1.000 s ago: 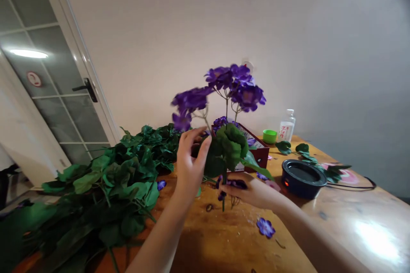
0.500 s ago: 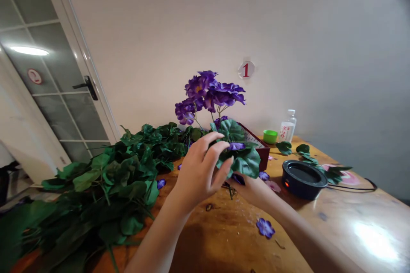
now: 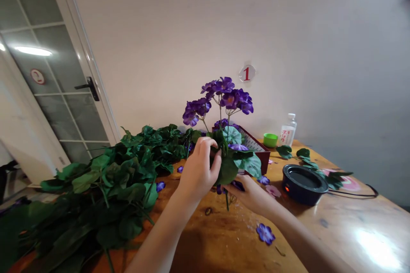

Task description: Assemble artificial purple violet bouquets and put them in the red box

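Observation:
Upright before me stands an artificial flower stem (image 3: 228,102) with purple blossom clusters on thin stalks and green leaves lower down. My left hand (image 3: 202,160) is closed at the left side of the leaves, thumb and fingers pinching a leaf (image 3: 221,145). Below the foliage, my right hand (image 3: 245,192) grips the lower stem; its fingers are partly hidden by leaves and petals. The stem's bottom end (image 3: 227,201) sticks out under that hand. A loose purple flower (image 3: 265,233) lies on the wooden table (image 3: 221,243) nearby.
Green artificial leaves (image 3: 118,183) are heaped on the left. Behind my hands is a dark red box (image 3: 261,153). To the right stand a black round pot (image 3: 304,183) with a lit red light and cord, a green cup (image 3: 270,140) and a bottle (image 3: 287,130).
My left hand has gone from spread fingers to a pinch on the leaves. The flower stem has become more upright and shifted slightly right, with its lower end showing more.

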`<state>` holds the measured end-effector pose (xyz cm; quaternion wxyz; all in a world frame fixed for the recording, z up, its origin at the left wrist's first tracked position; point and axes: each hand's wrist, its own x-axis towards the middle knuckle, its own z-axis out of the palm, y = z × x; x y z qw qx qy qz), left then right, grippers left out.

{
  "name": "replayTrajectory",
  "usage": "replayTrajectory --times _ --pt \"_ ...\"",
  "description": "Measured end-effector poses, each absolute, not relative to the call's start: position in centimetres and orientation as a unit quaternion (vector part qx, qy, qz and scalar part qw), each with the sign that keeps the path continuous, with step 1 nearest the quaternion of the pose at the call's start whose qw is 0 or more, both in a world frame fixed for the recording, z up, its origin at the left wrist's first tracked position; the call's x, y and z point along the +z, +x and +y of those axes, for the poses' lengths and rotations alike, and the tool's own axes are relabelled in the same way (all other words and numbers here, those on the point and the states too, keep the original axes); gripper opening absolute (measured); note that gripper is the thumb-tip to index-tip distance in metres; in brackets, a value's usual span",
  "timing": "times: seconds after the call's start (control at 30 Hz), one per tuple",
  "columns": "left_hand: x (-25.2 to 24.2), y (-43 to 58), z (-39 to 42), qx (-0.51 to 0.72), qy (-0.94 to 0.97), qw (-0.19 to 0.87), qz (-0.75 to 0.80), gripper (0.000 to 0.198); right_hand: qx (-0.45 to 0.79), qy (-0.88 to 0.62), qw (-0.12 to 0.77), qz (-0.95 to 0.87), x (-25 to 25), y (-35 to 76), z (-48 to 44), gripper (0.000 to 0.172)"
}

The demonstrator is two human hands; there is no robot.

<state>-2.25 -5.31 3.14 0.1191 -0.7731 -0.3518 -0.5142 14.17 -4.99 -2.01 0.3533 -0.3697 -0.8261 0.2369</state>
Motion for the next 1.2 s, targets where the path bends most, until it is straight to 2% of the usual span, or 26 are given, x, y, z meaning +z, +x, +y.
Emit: replayTrajectory --times 0.17,0.67,0.93,1.1,1.2 --pt "3.0 -2.2 -5.4 -0.499 -0.763 0.118 -0.394 0.026 0.243 -0.369 0.348 -0.827 -1.8 14.2 -5.1 0.026" --pt "3.6 -2.3 -6.0 -0.531 -0.723 0.292 -0.331 0.035 0.138 -0.396 0.354 -0.836 -3.0 13.9 -4.7 0.024" --pt "3.8 -2.2 -6.5 -0.432 -0.784 0.276 -0.35 0.033 0.071 -0.453 0.349 -0.818 -4.5 13.9 -4.3 0.029" --pt "3.6 -2.2 -6.4 -0.345 -0.808 0.265 -0.397 0.046 0.054 -0.492 0.322 -0.807 -4.7 13.7 -4.4 0.033" --pt "3.4 -2.2 -6.2 -0.317 -0.808 0.27 -0.418 0.044 0.049 -0.51 0.302 -0.804 -4.8 13.7 -4.5 0.034"
